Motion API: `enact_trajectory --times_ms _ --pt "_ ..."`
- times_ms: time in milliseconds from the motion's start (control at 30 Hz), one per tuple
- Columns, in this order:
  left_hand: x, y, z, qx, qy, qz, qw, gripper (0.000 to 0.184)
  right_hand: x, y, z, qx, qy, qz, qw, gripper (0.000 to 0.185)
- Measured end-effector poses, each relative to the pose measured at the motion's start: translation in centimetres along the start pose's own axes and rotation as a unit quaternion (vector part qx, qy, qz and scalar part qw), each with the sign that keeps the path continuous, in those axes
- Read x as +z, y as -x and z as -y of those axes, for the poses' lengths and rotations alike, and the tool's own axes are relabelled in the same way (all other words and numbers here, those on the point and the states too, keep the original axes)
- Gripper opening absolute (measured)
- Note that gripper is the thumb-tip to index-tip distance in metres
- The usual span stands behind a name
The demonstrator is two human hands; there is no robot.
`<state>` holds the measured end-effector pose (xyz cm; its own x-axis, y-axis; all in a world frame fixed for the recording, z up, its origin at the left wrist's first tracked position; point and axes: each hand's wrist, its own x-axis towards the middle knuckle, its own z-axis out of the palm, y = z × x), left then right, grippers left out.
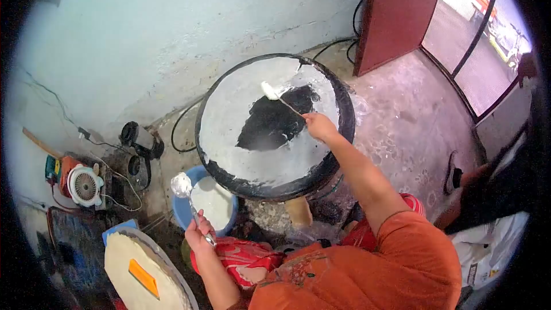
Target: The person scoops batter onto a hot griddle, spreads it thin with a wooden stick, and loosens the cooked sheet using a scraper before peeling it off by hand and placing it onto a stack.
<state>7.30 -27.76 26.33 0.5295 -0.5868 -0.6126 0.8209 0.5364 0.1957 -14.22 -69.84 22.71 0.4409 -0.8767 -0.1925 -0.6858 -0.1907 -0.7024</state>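
Spreader look: your spreader [284,104] has a thin handle and a pale, batter-coated head.
Spreader place: over the round black griddle [216,175], its head by the upper-left edge of the bare dark patch in the pale batter [228,120].
Spreader direction: head away from you and to your left; long axis diagonal across the griddle.
Right hand: your right hand [319,127] has its fingers closed around the handle's near end.
Ladle look: shiny metal handle, rounded head heaped with white batter.
Ladle place: your ladle [182,185] is at the left side of the blue bucket [229,225], which holds white liquid.
Ladle direction: head away from you, slightly left; long axis steep in view.
Left hand: your left hand [200,232] has its fingers wrapped around the ladle's handle.
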Motion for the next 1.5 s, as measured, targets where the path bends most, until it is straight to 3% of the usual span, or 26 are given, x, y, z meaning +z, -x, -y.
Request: enact_trajectory --times_ms 67,133,167,267,300,333,433,500,533,633,700,833,900,933,1000,1167,1200,1267,1300,1367,1400,1500 --pt "0.0 0.1 0.0 0.008 -0.001 -0.005 1.000 0.038 -1.4 1.2 -0.8 -0.045 0.011 -0.001 0.999 0.028" --pt "-0.2 0.0 -0.2 0.002 0.004 0.003 1.000 0.037 -5.0 3.9 0.3 0.033 0.001 0.019 0.999 0.028" --pt "-0.5 -0.2 -0.4 -0.003 -0.005 0.032 0.999 0.036 -4.5 3.5 -1.6 0.019 0.012 -0.049 0.999 0.029" --pt "-0.8 -0.1 -0.6 -0.021 -0.002 0.044 0.999 0.036 0.5 0.8 -6.0 0.018 -0.045 -0.111 0.993 0.032" --pt "-0.3 0.1 -0.3 -0.010 -0.010 0.039 0.999 0.036 3.0 -0.1 -6.7 -0.041 -0.005 -0.083 0.996 0.033" --pt "0.0 0.1 -0.1 -0.009 -0.010 0.038 0.999 0.036 3.0 1.6 -3.4 -0.024 -0.040 -0.013 0.999 0.033" --pt "-0.2 -0.3 -0.3 -0.008 -0.005 0.004 1.000 0.033 1.6 4.1 1.9 -0.062 0.014 -0.014 0.998 0.032" --pt "0.2 0.1 -0.2 0.003 -0.017 0.007 1.000 0.033 -0.6 4.2 4.1 -0.010 -0.007 0.009 1.000 0.031" --pt "0.2 0.2 0.2 0.006 -0.026 0.007 1.000 0.032 0.7 2.5 2.7 -0.037 0.015 -0.054 0.998 0.031" --pt "-1.3 -0.5 -0.6 0.008 -0.050 0.011 0.999 0.032 2.3 1.3 1.4 -0.020 -0.011 -0.042 0.999 0.030" --pt "-1.0 -0.1 -0.6 -0.003 -0.043 0.025 0.999 0.033 1.4 2.2 1.6 -0.087 0.043 0.037 0.995 0.027" --pt "-0.7 0.1 -0.7 0.010 -0.036 0.006 0.999 0.033 -4.0 3.2 0.0 -0.105 0.009 0.131 0.986 0.027" --pt "-0.2 0.3 -0.3 0.020 -0.031 -0.008 0.999 0.036 -4.0 4.2 -0.5 0.020 0.048 -0.005 0.999 0.028" --pt "0.1 0.5 -0.2 0.031 -0.030 -0.020 0.999 0.039 -2.2 3.8 -1.6 0.023 0.049 -0.003 0.999 0.028" --pt "-0.1 0.2 -0.3 0.027 -0.022 -0.016 0.999 0.039 3.5 2.0 -3.4 -0.102 -0.021 -0.016 0.994 0.028" --pt "-0.5 0.4 -0.7 -0.004 -0.015 0.001 1.000 0.034 -1.6 5.2 1.5 -0.113 0.042 0.128 0.984 0.026" --pt "-0.4 0.4 -0.6 0.000 -0.017 -0.006 1.000 0.035 -2.6 5.6 1.4 -0.155 0.020 0.090 0.984 0.026" --pt "-0.7 0.6 -0.6 0.001 -0.013 0.003 1.000 0.036 -3.5 6.6 1.8 -0.001 0.042 0.070 0.997 0.028" --pt "-0.7 0.5 -0.7 0.008 -0.017 -0.003 1.000 0.036 -2.2 6.4 1.2 -0.001 0.044 0.073 0.996 0.028" --pt "-0.6 0.5 -0.7 0.016 -0.026 -0.008 0.999 0.040 2.6 4.5 -1.5 -0.055 -0.018 0.064 0.996 0.028" --pt "-0.6 0.3 -0.9 0.017 -0.028 -0.007 0.999 0.040 3.8 4.8 -0.8 -0.195 0.016 0.038 0.980 0.029" --pt "-1.3 0.3 -1.3 -0.012 -0.010 0.012 1.000 0.040 2.1 5.4 1.1 -0.200 0.060 0.092 0.974 0.028"
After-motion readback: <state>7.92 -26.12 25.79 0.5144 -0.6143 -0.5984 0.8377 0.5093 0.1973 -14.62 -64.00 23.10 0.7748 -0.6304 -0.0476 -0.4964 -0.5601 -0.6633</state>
